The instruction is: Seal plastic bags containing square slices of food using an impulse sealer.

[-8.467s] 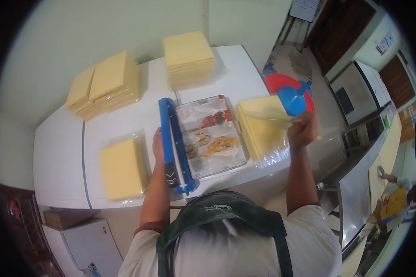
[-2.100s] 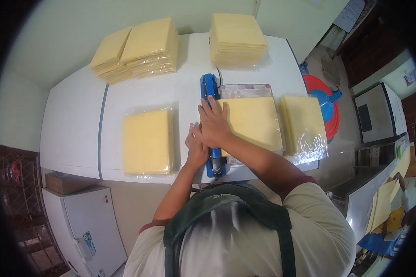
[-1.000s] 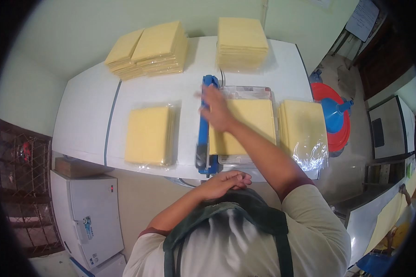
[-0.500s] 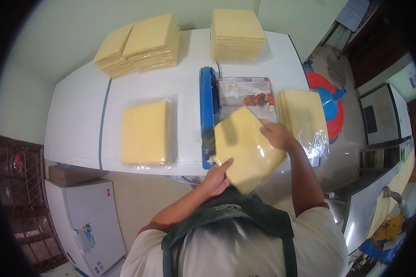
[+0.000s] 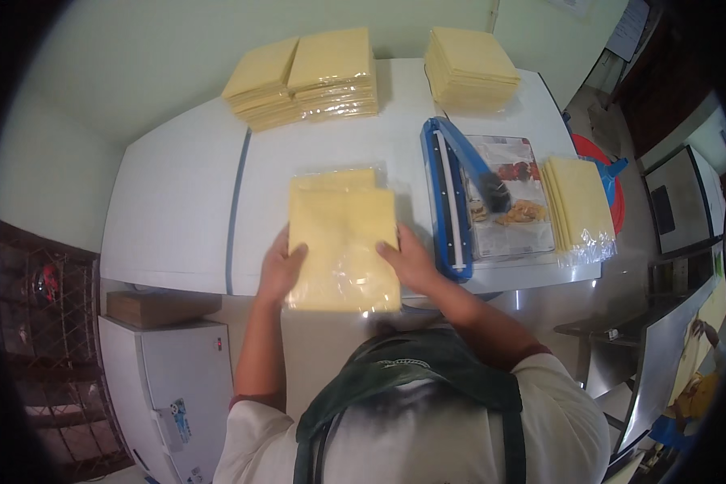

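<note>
A clear-bagged pack of square yellow sheets [image 5: 343, 250] is held level between my hands above the table's front edge. My left hand [image 5: 280, 266] grips its left side, thumb on top. The opposite side is in my right hand [image 5: 410, 260], thumb likewise on top. Just behind and partly beneath it, another bagged yellow pack [image 5: 335, 179] shows its far edge; the rest is hidden. To the right of my right hand stands a blue bag sealer [image 5: 442, 198], its arm [image 5: 472, 161] raised and its pale sealing strip exposed.
Bagged yellow stacks [image 5: 331, 68] stand at the back left of the white table [image 5: 169, 210], with another stack [image 5: 472, 68] at the back right. More packs [image 5: 581, 202] lie right of a picture-covered board [image 5: 512, 198]. A white chest freezer [image 5: 185, 379] is at lower left.
The yellow pack has moved left from the sealer, turned square, and is now over the pack on the table. The sealer's arm has come up. The view has shifted left.
</note>
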Demonstrator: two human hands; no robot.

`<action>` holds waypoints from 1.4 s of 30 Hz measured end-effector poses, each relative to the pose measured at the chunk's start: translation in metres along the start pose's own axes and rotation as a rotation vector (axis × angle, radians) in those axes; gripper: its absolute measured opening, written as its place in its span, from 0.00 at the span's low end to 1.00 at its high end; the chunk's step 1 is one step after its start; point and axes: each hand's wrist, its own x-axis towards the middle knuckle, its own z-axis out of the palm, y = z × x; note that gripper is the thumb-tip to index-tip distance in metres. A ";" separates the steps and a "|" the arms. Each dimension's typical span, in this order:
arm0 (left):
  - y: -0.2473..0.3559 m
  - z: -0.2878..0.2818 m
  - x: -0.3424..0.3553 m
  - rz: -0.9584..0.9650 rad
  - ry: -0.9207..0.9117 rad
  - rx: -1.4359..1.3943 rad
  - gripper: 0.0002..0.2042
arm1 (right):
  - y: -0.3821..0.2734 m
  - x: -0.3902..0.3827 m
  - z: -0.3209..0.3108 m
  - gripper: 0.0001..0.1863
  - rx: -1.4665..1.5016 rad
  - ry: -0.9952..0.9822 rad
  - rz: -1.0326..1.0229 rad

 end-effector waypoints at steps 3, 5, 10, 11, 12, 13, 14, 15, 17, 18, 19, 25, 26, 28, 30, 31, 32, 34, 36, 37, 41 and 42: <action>-0.004 -0.025 0.029 0.111 0.063 0.082 0.26 | -0.017 0.043 0.020 0.31 -0.206 0.069 0.019; -0.004 -0.027 0.033 0.091 0.180 0.434 0.22 | -0.012 0.056 0.029 0.33 -0.300 0.103 0.025; -0.044 -0.015 0.043 0.313 0.252 0.796 0.21 | 0.038 0.057 0.027 0.39 -0.944 0.350 -0.093; -0.038 -0.009 0.039 0.297 0.145 0.539 0.21 | 0.043 0.052 0.024 0.40 -0.797 0.316 -0.118; -0.043 -0.006 0.038 0.302 0.122 0.532 0.21 | 0.050 0.042 0.023 0.40 -0.801 0.336 -0.106; -0.050 -0.015 0.035 0.250 0.181 0.601 0.21 | 0.053 0.030 0.025 0.40 -0.824 0.291 -0.103; -0.058 -0.022 0.036 0.202 0.229 0.667 0.22 | 0.055 0.016 0.022 0.40 -0.849 0.254 -0.094; -0.066 -0.032 0.035 0.164 0.242 0.703 0.22 | 0.048 -0.011 0.017 0.37 -0.854 0.189 -0.177; -0.069 -0.040 0.035 0.146 0.242 0.726 0.23 | 0.034 -0.053 -0.020 0.28 -0.763 -0.039 -0.238; -0.061 -0.034 0.035 0.161 0.230 0.713 0.23 | 0.034 -0.073 -0.050 0.22 -0.657 -0.199 -0.217; -0.049 -0.022 0.034 0.084 0.327 0.728 0.23 | 0.025 -0.098 -0.079 0.18 -0.674 -0.086 -0.138; -0.025 0.043 0.042 0.405 0.643 0.663 0.19 | 0.039 -0.162 -0.266 0.18 -1.194 1.369 -0.293; -0.015 0.071 0.048 0.392 0.587 0.418 0.19 | 0.037 -0.164 -0.284 0.18 -1.193 1.380 -0.281; 0.001 0.131 0.058 0.385 0.518 0.481 0.17 | 0.037 -0.170 -0.312 0.20 -1.306 1.254 -0.294; 0.004 0.180 0.074 0.435 0.428 0.483 0.17 | 0.049 -0.172 -0.334 0.16 -1.341 1.222 -0.338; 0.002 0.199 0.083 0.438 0.422 0.489 0.17 | 0.057 -0.172 -0.342 0.14 -1.363 1.190 -0.395; 0.000 0.213 0.088 0.446 0.389 0.429 0.17 | 0.057 -0.172 -0.346 0.12 -1.383 1.151 -0.464; -0.011 0.232 0.104 0.452 0.359 0.374 0.17 | 0.052 -0.170 -0.353 0.10 -1.342 1.133 -0.521; -0.032 0.241 0.120 0.379 0.290 0.278 0.18 | 0.045 -0.167 -0.357 0.09 -1.184 1.050 -0.556; -0.037 0.253 0.127 0.341 0.300 0.337 0.18 | 0.045 -0.171 -0.365 0.09 -1.188 1.047 -0.547; -0.078 0.250 0.153 0.262 0.256 -0.197 0.18 | 0.009 -0.149 -0.386 0.09 -1.090 1.050 -0.810; -0.074 0.264 0.156 0.181 0.112 -0.414 0.19 | -0.005 -0.145 -0.392 0.09 -1.065 1.098 -0.889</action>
